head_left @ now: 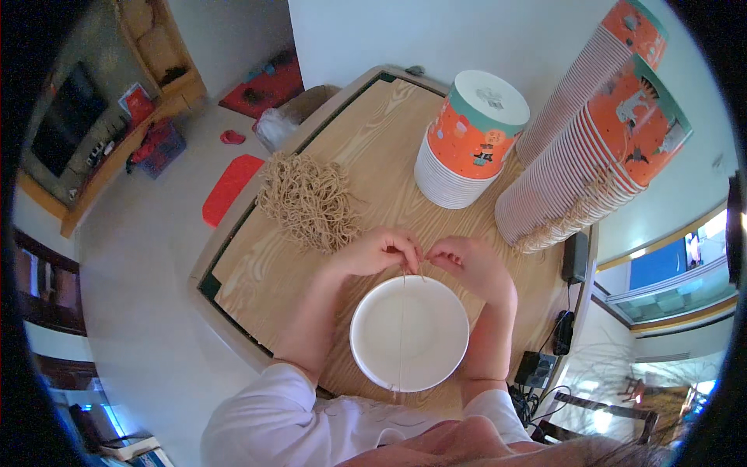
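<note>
A white round paper bucket (370, 342) stands in front of me, its open top facing up. A thin strand of brown twine (402, 327) runs straight across its mouth, from the far rim to the near one. Just beyond the far rim, my left hand (380, 251) pinches the twine between closed fingers. Close beside it, my right hand (473, 268) is also closed in a pinch on the twine, with a short end hanging below the fingers. Left of my hands lies a loose, tangled heap of brown twine (310, 202).
A short stack of upturned orange-and-green paper buckets (471, 144) stands beyond my right hand. Two long nested stacks (564, 171) lean to its right, twine strands (576, 210) along the nearer one. Black adapters (535, 369) and cables sit at the right table edge.
</note>
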The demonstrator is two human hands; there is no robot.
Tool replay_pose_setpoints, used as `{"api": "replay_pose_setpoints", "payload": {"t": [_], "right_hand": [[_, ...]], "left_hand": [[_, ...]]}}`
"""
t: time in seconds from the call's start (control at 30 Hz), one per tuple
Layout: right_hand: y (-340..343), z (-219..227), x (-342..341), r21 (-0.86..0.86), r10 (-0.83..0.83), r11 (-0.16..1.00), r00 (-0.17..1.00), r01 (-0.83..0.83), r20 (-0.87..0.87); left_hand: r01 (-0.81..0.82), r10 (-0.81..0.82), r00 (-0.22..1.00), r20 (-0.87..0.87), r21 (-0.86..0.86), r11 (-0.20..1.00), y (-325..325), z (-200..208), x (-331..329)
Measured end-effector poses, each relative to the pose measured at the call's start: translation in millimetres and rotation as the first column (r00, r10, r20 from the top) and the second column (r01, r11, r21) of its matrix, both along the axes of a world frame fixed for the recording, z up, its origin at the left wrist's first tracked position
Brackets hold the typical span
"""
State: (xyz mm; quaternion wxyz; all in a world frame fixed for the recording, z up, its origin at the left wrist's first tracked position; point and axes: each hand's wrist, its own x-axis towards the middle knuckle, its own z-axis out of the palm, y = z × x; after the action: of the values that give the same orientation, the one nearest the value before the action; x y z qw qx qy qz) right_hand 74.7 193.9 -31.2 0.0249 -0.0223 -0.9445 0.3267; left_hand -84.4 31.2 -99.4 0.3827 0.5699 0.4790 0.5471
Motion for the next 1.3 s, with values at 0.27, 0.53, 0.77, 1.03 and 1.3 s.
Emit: {"api": "replay_pose_setpoints", "payload": {"t": [0.27, 0.53, 0.77, 1.03, 1.3], "right_hand": [[-8.7, -0.3, -6.9, 0.070, -0.125, 0.990, 0.992, 0.122, 0.030], [-12.2, 2.7, -9.6, 0.015, -0.084, 0.996, 0.994, 0.084, 0.065], [-20.6, 10.7, -7.8, -0.067, -0.091, 0.993, 0.987, 0.100, 0.134], [-17.9, 0.2, -11.7, -0.019, -0.111, 0.994, 0.992, 0.112, 0.055], [-22.5, 3.7, -11.6, -0.061, -0.172, 0.983, 0.984, 0.174, 0.036]], "left_hand": [[-0.107, 0.061, 0.903, -0.426, -0.085, 0.991, 2.4, 27.6, 8.6], [-0.098, 0.022, 0.912, -0.409, -0.164, 0.982, 0.7, 35.6, 10.3], [-0.071, 0.044, 0.971, -0.234, -0.108, 0.992, -1.5, 16.7, 5.5], [0.073, -0.073, 0.997, -0.008, 0.032, 0.997, 8.1, -16.1, 6.9], [0.032, -0.036, 0.998, -0.058, -0.070, 0.997, 1.9, 4.0, 3.7]]}}
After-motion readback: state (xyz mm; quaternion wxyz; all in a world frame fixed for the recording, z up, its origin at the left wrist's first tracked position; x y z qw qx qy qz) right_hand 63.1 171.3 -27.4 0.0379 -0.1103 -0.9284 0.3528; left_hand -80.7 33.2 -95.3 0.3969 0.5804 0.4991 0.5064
